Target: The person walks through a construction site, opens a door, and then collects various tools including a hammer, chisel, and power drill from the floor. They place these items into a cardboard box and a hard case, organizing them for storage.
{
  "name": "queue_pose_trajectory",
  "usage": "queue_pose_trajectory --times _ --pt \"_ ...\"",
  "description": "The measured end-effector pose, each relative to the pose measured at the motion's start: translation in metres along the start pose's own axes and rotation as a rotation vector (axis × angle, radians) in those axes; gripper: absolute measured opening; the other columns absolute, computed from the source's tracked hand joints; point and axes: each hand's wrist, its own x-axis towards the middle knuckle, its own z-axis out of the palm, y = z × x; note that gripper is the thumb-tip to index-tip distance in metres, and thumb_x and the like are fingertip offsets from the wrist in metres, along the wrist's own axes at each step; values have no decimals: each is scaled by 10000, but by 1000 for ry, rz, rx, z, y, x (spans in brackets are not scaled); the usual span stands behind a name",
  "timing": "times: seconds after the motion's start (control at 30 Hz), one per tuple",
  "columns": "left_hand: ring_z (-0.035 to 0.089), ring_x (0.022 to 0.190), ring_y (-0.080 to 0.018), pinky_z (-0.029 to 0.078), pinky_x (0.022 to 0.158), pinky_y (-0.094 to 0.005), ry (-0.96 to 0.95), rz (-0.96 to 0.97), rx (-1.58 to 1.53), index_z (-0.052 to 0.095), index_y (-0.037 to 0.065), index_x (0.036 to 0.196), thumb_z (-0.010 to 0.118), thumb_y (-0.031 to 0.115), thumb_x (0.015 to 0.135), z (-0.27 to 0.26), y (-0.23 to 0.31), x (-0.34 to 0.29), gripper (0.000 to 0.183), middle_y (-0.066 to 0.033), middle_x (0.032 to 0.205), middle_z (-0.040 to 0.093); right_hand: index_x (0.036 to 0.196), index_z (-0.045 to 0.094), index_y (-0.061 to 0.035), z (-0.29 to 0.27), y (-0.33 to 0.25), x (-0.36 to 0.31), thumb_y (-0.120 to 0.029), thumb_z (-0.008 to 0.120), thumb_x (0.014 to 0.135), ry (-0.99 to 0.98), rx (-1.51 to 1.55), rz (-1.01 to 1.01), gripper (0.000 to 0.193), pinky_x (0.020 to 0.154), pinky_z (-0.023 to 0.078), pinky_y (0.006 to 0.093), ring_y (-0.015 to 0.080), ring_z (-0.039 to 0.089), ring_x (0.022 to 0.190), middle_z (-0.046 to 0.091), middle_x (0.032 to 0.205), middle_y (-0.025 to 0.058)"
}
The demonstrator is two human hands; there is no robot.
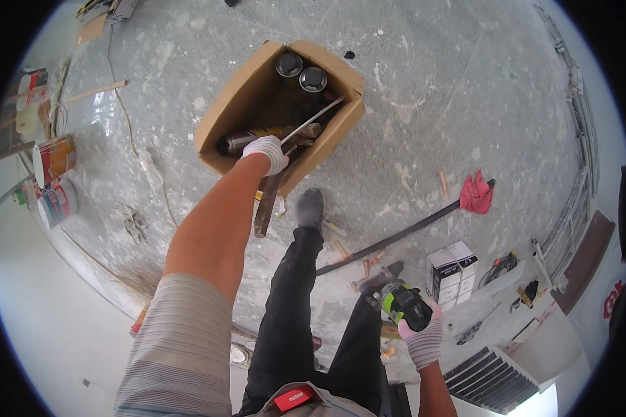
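Note:
My left hand (266, 154), in a white knitted glove, reaches over the near side of an uncovered cardboard box (327, 156). Its fingers are closed around the near end of a thin pale rod (311, 119) that slants toward the box's right side. Two dark-topped cans (313, 80) stand in the far end of the box. A spray can (240, 142) lies beside the hand, and a brown wooden bar (266, 205) sticks out over the near edge. At the lower right, my gloved right hand (426, 333) grips a green-and-black power tool (405, 304); its exact kind is unclear.
A dark pole (396, 238) lies across the dusty floor, a red glove (477, 192) at its far end. Right of my feet sits a white carton (452, 273). Paint buckets (57, 203) stand at the left wall, and metal strips (583, 132) lie along the right.

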Motion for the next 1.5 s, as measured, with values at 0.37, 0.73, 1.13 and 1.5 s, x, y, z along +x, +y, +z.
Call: queue_pose_trajectory --times 0.37,0.73,1.13,1.5 --pt "670 1102 -374 525 948 -429 73 -80 -19 663 -1 1216 657 401 891 6 -1 2 517 -239 1146 701 1323 484 -42 18 -3 23 -183 825 635 -13 40 1 780 1006 454 481 384 549 1135 554 1208 208" --pt "623 1179 -342 476 1039 -395 525 -33 -334 632 29 1282 631 314 922 35 -39 -33 459 -202 1291 638 1303 497 -47 25 -4 41 -184 828 635 41 61 -45 758 1007 463 462 369 557 1125 560 1204 198" --pt "630 1063 -207 487 984 -341 953 -191 -972 652 -38 1168 575 139 1017 99 21 -181 245 -147 1141 675 1273 544 -22 20 2 61 -177 851 647 110 114 -55 714 987 491 442 357 601 1109 610 1173 196" --pt "642 965 -149 505 892 -293 211 -148 -908 656 -10 1166 607 172 1004 281 85 -177 249 -87 1054 701 1273 555 -17 61 95 80 -231 840 662 103 132 54 707 1027 473 433 365 584 1162 594 1223 218"
